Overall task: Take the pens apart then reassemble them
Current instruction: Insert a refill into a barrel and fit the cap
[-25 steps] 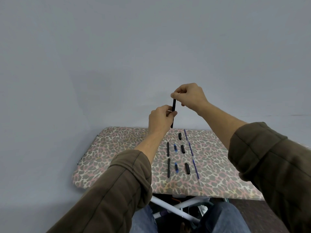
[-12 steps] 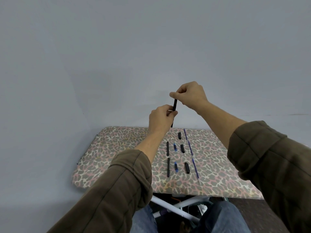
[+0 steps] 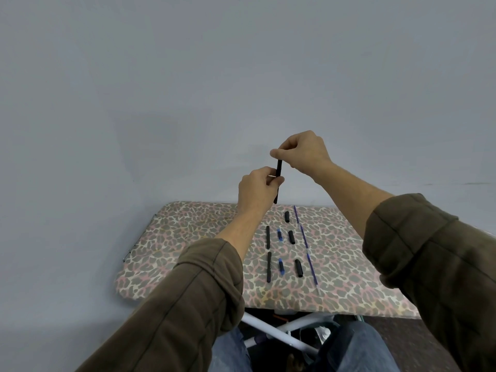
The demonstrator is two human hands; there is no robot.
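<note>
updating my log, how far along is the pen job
Done: two black barrels, blue pieces, short black pieces and thin refills lie in rows on the table. In hand: the left hand and right hand hold a third barrel upright above it. Left: probably finishing this pen, then reassembling all.

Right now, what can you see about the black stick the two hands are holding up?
It is a thin, straight black pen barrel, matte and plastic-looking, held almost upright in the air, clear of the leopard-print table. The right hand pinches its top end; the left hand pinches it around the middle, so its lower end pokes out below. A tiny pale bit shows there, too small to identify.
</note>
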